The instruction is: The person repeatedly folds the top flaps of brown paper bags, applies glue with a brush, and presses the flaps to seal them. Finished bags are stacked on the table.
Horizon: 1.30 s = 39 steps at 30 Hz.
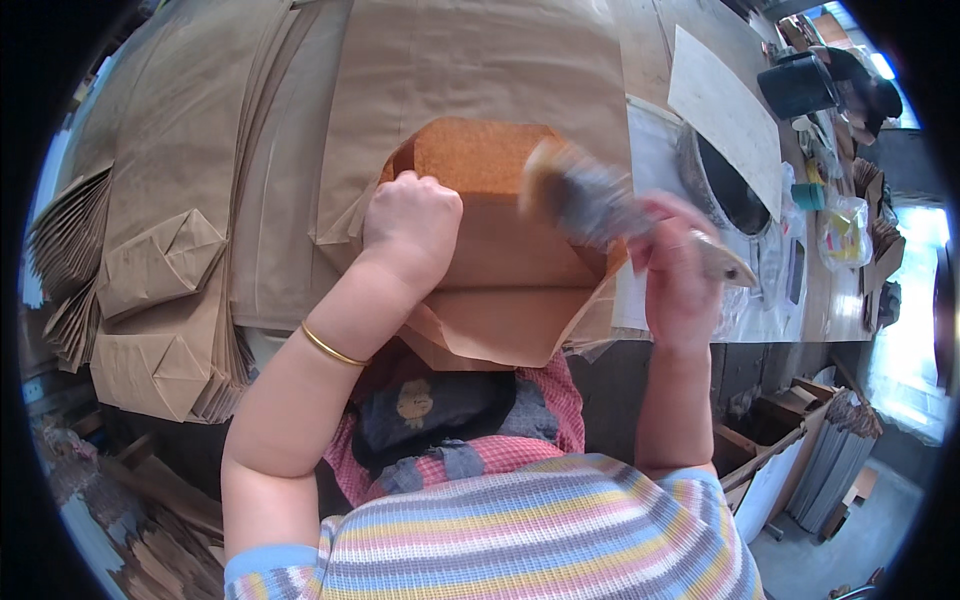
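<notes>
In front of me lies a brown paper bag (515, 245) with its bottom end folded open. The far flap (480, 155) shows a darker, orange-brown patch, and the near flap hangs toward me. My left hand (412, 222) is closed at the left side of this opening; its fingertips are hidden against the paper. A wide brush (590, 195) is gripped by its pale handle in my right hand (682, 275). Its bristles, smeared by motion, are over the right part of the far flap; whether they touch it I cannot tell.
Stacks of folded brown paper bags (150, 370) lie at the table's left. On the right, a pale board (725, 115) partly covers a round basin (735, 185). Beyond are a dark bucket (798, 85) and a clear plastic bag (845, 230). Below right stands an open box (770, 450).
</notes>
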{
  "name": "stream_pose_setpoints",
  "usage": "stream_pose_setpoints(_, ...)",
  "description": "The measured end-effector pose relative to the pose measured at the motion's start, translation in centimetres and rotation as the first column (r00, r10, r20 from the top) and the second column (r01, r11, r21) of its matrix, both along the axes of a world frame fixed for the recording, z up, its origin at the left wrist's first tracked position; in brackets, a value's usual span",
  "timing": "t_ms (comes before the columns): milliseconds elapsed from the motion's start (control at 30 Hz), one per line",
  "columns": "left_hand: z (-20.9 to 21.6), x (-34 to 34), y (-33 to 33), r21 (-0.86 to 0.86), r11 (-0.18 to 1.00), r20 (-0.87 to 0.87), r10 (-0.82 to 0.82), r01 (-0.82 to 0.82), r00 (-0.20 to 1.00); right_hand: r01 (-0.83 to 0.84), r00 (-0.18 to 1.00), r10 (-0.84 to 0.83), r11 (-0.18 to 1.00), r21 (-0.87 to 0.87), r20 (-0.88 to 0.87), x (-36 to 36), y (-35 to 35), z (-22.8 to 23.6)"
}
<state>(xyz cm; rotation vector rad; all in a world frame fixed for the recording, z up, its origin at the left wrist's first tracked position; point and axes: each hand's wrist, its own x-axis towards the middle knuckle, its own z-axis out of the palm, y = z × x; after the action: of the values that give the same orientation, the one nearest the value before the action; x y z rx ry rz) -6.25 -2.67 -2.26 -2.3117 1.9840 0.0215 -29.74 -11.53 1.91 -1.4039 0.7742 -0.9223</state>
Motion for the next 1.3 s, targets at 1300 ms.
stream_pose_setpoints(1300,-5.1,4.6,3.6,-0.305,0.937,-0.155,-0.225,0.17,0.962,-0.399,0.882,0.091,0.664,0.632,0.462,3.7,1.9,-8.3)
